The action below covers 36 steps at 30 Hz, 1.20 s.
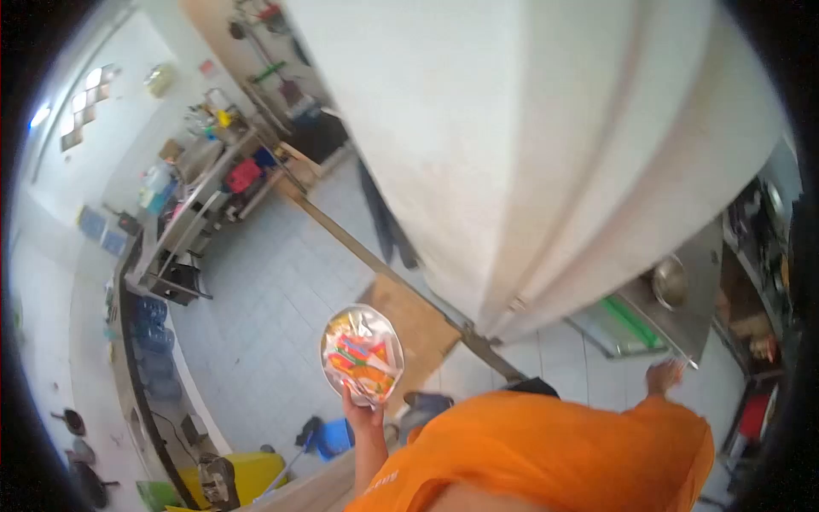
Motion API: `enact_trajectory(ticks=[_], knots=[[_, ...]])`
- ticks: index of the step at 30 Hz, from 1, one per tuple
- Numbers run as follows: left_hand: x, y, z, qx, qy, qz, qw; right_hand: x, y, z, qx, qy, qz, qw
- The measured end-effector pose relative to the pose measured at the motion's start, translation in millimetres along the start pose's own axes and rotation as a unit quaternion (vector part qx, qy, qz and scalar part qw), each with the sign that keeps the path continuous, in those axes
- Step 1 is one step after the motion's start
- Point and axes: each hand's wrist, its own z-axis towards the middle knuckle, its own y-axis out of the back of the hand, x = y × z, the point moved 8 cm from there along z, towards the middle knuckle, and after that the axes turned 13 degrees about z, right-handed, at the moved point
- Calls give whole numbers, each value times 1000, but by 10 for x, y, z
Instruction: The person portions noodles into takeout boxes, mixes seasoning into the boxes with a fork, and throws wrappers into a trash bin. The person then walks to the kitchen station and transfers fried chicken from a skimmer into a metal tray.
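Observation:
My left hand (365,411) grips the near rim of a round, silvery plate (325,363), thumb over the edge. Piled on the plate are crumpled, shiny packets (363,358) in red, orange, yellow and silver; their labels are too blurred to read. Out to the right, my right hand (665,376) is beside the corner of a metal counter (695,316). Its fingers look loosely apart with nothing visible in them, though they are small and blurred. Whether they touch the counter I cannot tell.
A white pillar (426,128) rises close in front. A metal bowl (670,282) sits on the right counter. Brown cardboard (426,328) lies on the tiled floor by a dark sill. Water bottles (156,324), a blue dustpan (333,439) and a cluttered shelf (192,200) are leftward.

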Motion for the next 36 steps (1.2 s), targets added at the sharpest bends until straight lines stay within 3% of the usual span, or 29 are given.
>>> enact_trajectory(ticks=[1, 2, 3, 6, 7, 9, 11, 15, 18, 19, 20, 21, 24, 26, 27, 30, 31, 32, 36], knots=[[-185, 7, 160, 41, 0, -9, 999, 359, 212, -445, 143, 87, -22, 986], [-425, 245, 261, 62, 1, -15, 998, 559, -1042, -857, 277, 244, -178, 912], [-673, 563, 298, 74, 1, -24, 997, 895, -891, -1357, 356, 274, -88, 889], [-1468, 1160, 876, 227, -36, -123, 965, 2341, -14, -2470, 464, 276, 140, 830], [-1784, 1315, 903, 148, -37, -96, 984, 2796, 353, -2860, 492, 283, 190, 801], [-1684, 586, 113, -19, -46, -30, 998, 3308, 666, -3098, 551, 316, 251, 730], [-1321, 290, 91, 30, -74, -41, 996, 3628, 945, -2998, 589, 331, 264, 689], [-931, 327, 351, -5, -174, -104, 979, 4391, 1457, -2399, 525, 351, 300, 715], [-899, 190, 70, -34, -233, -145, 961, 5405, 1541, -1871, 451, 467, 477, 593], [-815, 204, 12, -46, -241, -151, 958, 5449, 2260, -1877, 430, 500, 485, 574], [-732, 256, 5, -61, -264, -159, 949, 6006, 2181, -1717, 381, 604, 452, 534], [-678, 309, 20, -73, -288, -158, 942, 6229, 2408, -1720, 372, 626, 460, 508], [-500, 425, -115, -157, -379, -148, 900, 7385, 2792, -2294, 324, 731, 485, 354], [-385, 209, -337, -206, -422, -151, 870, 7740, 3390, -2654, 328, 782, 453, 276], [-212, 98, -416, -239, -430, -156, 857, 7536, 4010, -2743, 306, 814, 459, 182], [259, 50, -509, -301, -466, -179, 812, 7553, 4686, -3055, 271, 857, 439, -5], [345, 416, -81, -322, -481, -189, 793, 7931, 4787, -3496, 297, 864, 403, -54], [459, 480, -122, -341, -500, -193, 773, 7849, 4955, -3675, 322, 865, 370, -106], [839, -132, -52, -480, -521, -172, 684, 7270, 5223, -3786, 325, 857, 275, -289]])
